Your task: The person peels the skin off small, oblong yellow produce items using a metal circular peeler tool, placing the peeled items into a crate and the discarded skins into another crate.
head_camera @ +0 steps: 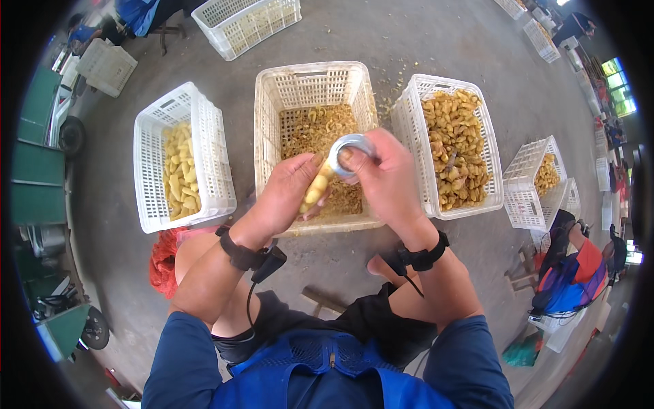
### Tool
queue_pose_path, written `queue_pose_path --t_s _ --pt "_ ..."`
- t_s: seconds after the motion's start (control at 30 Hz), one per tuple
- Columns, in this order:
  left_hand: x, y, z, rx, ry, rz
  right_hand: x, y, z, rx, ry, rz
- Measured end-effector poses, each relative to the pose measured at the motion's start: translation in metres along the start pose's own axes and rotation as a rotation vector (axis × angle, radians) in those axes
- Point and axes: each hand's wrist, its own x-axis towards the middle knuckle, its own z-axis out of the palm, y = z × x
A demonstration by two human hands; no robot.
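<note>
My left hand (pixel 286 191) grips a piece of ginger root (pixel 316 189), pale yellow where its skin is off. A ring-shaped metal peeler (pixel 351 140) is in my right hand (pixel 391 168), its lower edge against the upper end of the root. Both hands are above a white plastic crate (pixel 317 69) with brown and yellow peelings (pixel 327 122) in its bottom. To the left, another white crate (pixel 209 158) holds peeled ginger (pixel 180 174). A third crate (pixel 449 82), on the right, is heaped with unpeeled ginger (pixel 454 153).
A red mesh bag (pixel 166 260) lies by my left knee. Farther right are more crates (pixel 526 204) and a seated person (pixel 572 271). Another crate (pixel 250 28) stands beyond, near the top. A green vehicle (pixel 41 179) lines the left side. Scraps litter the concrete floor (pixel 398 66).
</note>
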Motion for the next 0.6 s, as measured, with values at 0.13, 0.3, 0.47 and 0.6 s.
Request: queue_pose_path --t_s 0.13,0.3,0.47,0.6 --pt "-0.004 -0.001 -0.006 -0.088 -0.013 -0.047 0.013 0.02 -0.021 0.089 0.041 0.25" --pt "0.0 0.001 -0.01 -0.176 -0.022 -0.077 -0.002 0.006 -0.008 0.371 -0.002 0.342" --pt "0.007 -0.01 -0.006 -0.206 0.025 -0.033 -0.011 0.002 0.009 0.426 -0.146 0.29" --pt "0.004 -0.016 -0.012 -0.205 -0.041 -0.041 -0.009 0.004 0.014 0.376 -0.147 0.272"
